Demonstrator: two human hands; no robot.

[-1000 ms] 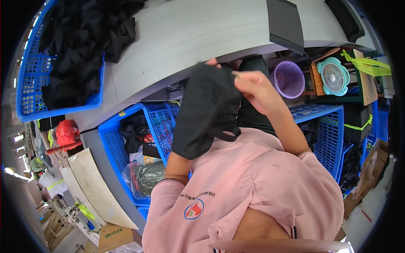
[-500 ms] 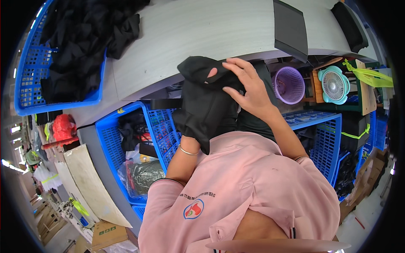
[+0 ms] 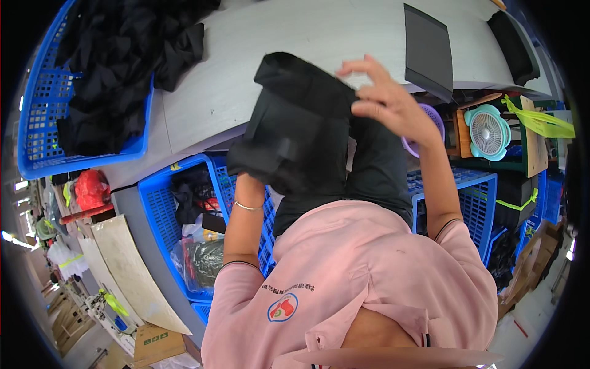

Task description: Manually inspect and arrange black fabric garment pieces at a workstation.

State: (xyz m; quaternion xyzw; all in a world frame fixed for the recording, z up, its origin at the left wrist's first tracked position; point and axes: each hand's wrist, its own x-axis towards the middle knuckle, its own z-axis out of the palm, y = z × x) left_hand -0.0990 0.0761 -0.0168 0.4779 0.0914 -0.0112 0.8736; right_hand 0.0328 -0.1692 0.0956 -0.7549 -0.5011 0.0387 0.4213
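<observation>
A black fabric piece, shaped like a pouch or sleeve with a folded band along its top, is held up over my lap and partly over the table edge. My left wrist, with a bangle on it, goes in under the cloth's lower left. The cloth hides that hand and its fingers. Beside the cloth's upper right edge is my right hand, fingers apart and slightly blurred. It grips nothing; whether its thumb touches the cloth I cannot tell.
On the pale table, a blue basket of black cloth pieces stands at left. A dark flat panel lies at right. Blue crates flank my legs. A purple basket and a turquoise fan stand at right.
The cloth has been raised away from me and spread flatter, its top edge farther over the table. My left forearm moved left. My right hand drew back rightward off the cloth.
</observation>
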